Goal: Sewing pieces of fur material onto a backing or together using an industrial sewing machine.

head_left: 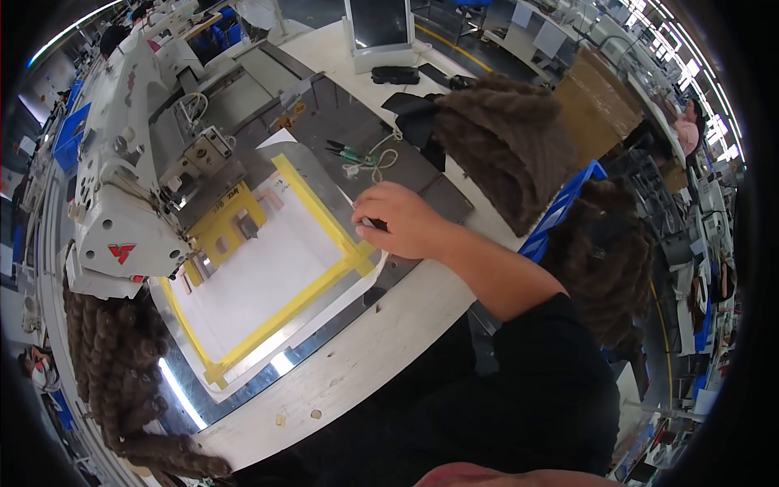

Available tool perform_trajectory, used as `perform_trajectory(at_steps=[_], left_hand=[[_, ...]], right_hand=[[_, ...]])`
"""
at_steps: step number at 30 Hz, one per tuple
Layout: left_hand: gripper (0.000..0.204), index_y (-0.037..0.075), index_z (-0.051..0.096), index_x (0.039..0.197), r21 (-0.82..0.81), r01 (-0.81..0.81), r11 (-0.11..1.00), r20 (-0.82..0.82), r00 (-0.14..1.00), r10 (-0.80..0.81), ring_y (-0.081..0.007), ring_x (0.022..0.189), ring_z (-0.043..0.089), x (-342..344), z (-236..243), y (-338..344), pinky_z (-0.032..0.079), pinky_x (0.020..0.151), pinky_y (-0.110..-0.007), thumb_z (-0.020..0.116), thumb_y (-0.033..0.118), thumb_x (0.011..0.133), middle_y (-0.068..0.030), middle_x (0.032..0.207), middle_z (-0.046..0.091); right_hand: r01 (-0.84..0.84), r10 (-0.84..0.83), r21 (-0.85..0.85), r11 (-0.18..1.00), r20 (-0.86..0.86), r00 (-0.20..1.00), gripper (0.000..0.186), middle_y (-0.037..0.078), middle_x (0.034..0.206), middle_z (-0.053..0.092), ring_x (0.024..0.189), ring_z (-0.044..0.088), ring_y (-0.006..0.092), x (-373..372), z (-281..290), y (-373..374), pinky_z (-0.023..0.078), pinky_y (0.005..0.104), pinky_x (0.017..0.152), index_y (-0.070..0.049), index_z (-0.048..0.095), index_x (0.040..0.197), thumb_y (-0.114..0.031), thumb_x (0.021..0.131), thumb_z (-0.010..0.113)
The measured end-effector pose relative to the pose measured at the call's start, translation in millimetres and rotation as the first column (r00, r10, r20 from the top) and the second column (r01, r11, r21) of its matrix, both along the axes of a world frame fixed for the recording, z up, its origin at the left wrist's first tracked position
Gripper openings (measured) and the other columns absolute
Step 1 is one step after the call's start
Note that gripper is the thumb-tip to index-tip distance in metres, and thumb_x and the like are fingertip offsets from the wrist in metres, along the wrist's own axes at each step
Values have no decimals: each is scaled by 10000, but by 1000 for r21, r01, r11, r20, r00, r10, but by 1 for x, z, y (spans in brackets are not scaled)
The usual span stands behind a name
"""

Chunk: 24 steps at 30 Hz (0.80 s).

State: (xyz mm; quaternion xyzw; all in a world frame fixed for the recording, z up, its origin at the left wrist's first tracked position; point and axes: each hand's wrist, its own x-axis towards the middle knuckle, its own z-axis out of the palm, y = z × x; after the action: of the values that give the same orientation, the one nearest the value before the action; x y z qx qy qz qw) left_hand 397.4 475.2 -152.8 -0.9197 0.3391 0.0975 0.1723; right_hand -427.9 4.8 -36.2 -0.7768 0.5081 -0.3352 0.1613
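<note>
My right hand (402, 221) rests at the right corner of a flat template, its fingers closed. Something small and dark shows between thumb and fingers, too little of it to name. The template is a clear sheet with a white panel (268, 268) framed in yellow tape (320, 215). It lies under the head of a white sewing machine (122, 227). A yellow plate (225, 223) with cut-outs sits along its far left side, by the needle area. Beyond my hand lie green-handled thread snips (350, 154) and a pale cord (388, 162). My left hand is not in view.
Brown fluffy fabric (503, 138) is piled at the right, by a blue crate (568, 203) holding more. Another brown pile (114, 373) hangs at the left table edge. A screen (379, 24) stands at the back, near a cardboard box (596, 101). A person (688, 130) sits far right.
</note>
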Motion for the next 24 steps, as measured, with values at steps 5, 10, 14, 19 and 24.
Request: perform_trajectory(at_steps=[5,10,14,19,24], left_hand=[[501,-142,717,1005,-347,-318,882,-325,923,205,-441,846,722,-22,35,4,528,790,-519,668,335,859,-308,899,743],[528,-112,730,1036,-480,237,845,16,965,-262,-442,895,736,-11,11,14,553,811,-512,695,382,856,-302,927,749],[540,-80,766,964,-247,647,722,322,757,-569,-439,941,745,-19,-1,-10,575,831,-502,685,447,873,-290,933,753],[554,-81,775,903,259,47,965,130,988,-83,-434,948,746,-3,-12,-5,573,845,-504,656,460,890,-291,931,752],[545,-96,767,918,112,-73,991,123,991,59,-429,986,742,-11,-2,-34,571,860,-492,664,438,876,-295,955,752]], right_hand=[[6,-7,68,998,20,1000,159,85,1119,687,1109,611,311,-1,1,0,498,418,980,-49,724,1008,-161,896,729],[-20,19,64,998,18,1000,165,89,1126,686,1108,610,315,1,-2,-3,504,422,973,-45,724,1013,-157,893,734],[-20,20,31,999,3,1000,166,91,1123,687,1098,616,316,-2,2,-1,507,422,969,-44,727,1009,-156,886,741],[-40,40,28,999,12,999,170,95,1121,690,1091,620,314,-5,1,-3,509,419,968,-43,731,1010,-149,878,750],[-29,30,61,998,-13,999,186,100,1191,675,1129,614,294,-9,3,-1,519,398,961,-47,744,1053,-111,879,750]])
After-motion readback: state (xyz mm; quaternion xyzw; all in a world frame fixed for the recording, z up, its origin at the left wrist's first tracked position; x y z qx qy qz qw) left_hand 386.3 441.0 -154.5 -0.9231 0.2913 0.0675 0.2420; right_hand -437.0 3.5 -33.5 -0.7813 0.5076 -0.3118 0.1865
